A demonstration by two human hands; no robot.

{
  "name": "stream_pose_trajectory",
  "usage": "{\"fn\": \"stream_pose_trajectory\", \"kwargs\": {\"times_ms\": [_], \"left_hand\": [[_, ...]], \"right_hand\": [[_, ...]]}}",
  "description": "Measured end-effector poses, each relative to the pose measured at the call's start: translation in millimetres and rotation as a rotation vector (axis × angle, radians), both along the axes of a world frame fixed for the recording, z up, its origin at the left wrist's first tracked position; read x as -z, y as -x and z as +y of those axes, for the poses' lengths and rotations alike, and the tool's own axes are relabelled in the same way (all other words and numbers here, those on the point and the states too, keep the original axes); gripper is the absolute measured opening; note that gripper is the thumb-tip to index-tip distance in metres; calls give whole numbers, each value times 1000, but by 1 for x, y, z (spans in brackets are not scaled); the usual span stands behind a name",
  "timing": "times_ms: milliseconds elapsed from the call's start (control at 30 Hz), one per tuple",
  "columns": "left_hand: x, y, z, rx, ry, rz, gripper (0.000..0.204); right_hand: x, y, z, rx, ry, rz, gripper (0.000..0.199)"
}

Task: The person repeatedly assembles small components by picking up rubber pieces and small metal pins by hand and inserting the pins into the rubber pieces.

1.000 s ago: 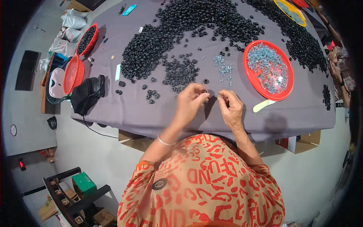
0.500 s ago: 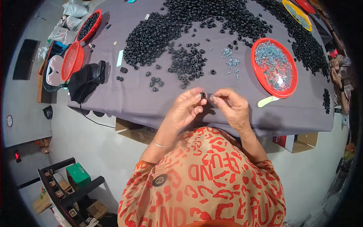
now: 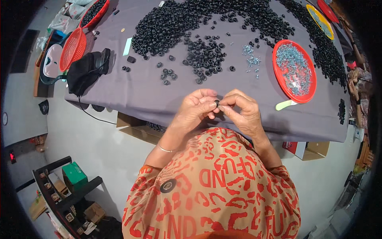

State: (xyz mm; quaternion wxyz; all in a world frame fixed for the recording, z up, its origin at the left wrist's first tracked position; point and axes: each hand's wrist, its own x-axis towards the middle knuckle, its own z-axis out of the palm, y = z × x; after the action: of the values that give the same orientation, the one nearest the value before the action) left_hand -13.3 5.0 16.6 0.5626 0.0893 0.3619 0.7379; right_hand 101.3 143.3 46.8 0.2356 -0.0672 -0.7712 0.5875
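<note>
My left hand [image 3: 195, 108] pinches a small round black plastic part [image 3: 217, 102] with a hole in it, between thumb and fingers. At that part, the fingertips of my right hand [image 3: 243, 111] are pressed together; the small piece between them is mostly hidden now. Both hands are together over the table's near edge. Beyond them lies a loose cluster of similar black parts [image 3: 205, 55]. Small silvery metal pieces [image 3: 251, 59] are scattered to its right. More silvery pieces [image 3: 294, 65] fill a red plate [image 3: 275, 69].
A large heap of black parts [image 3: 159, 36] covers the far grey cloth [image 3: 131, 87]. A pale green handle [image 3: 284, 105] sticks out beside the plate. Red baskets [image 3: 73, 49] and a black pouch [image 3: 83, 73] stand at left. Open cardboard boxes [image 3: 137, 131] are below the table edge.
My right hand has moved left, closing the gap to the black part; the small shiny piece in its fingertips has met it. The view has shifted slightly.
</note>
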Motion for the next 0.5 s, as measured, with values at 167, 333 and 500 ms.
{"fn": "stream_pose_trajectory", "kwargs": {"times_ms": [167,333,500], "left_hand": [[1,0,-7,3,46,46,31],[2,-1,-14,89,8,108,31],[-1,-11,-23,180,73,-129,22]], "right_hand": [[-4,-2,0,-80,42,-91,12],[-10,0,2,-232,203,-268,14],[-5,-3,5,-367,79,-163,18]]}}
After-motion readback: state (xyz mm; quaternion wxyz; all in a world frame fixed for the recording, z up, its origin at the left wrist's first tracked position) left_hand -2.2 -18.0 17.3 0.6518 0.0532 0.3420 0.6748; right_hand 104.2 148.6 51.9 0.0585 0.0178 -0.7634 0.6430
